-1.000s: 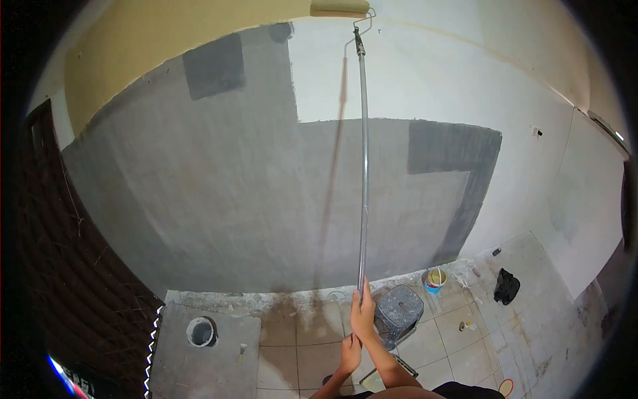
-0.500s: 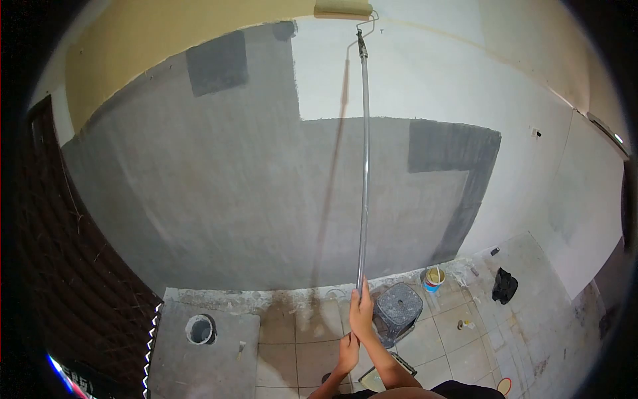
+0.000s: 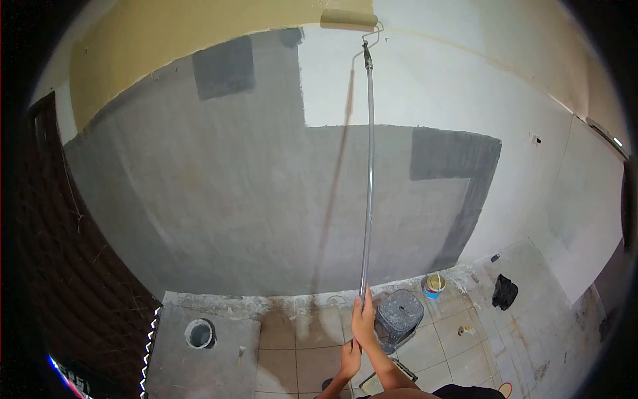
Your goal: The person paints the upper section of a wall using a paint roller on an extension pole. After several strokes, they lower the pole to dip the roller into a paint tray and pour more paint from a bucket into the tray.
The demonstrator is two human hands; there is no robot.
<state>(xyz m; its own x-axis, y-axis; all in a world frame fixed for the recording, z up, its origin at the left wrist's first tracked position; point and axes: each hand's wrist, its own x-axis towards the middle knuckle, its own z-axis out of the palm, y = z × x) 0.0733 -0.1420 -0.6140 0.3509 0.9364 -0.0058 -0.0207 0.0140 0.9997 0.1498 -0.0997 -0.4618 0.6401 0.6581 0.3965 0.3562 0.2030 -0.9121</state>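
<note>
Both my hands grip the long metal pole [image 3: 370,179] of a paint roller [image 3: 349,20]. My right hand [image 3: 363,322] is closed around the pole, above my left hand [image 3: 350,359], which is wrapped round its lower end. At the top of the pole, the roller's yellowish sleeve lies against the wall, where yellow paint [image 3: 153,50] meets a white area [image 3: 352,86]. Below that, the wall is grey [image 3: 219,193] with darker grey patches. A paint tray [image 3: 372,384] on the floor is partly hidden behind my right forearm.
A speckled grey stool [image 3: 401,309] stands just right of my hands. Beyond it are a paint bucket [image 3: 434,284] and a black plastic bag [image 3: 505,291]. Left on the floor are a round bucket [image 3: 199,334] and a brush [image 3: 240,356]. A dark door [image 3: 73,266] borders the left side.
The roller has come slightly down the wall. My view has also shifted a little, so the whole scene sits lower. Both hands keep their hold on the pole.
</note>
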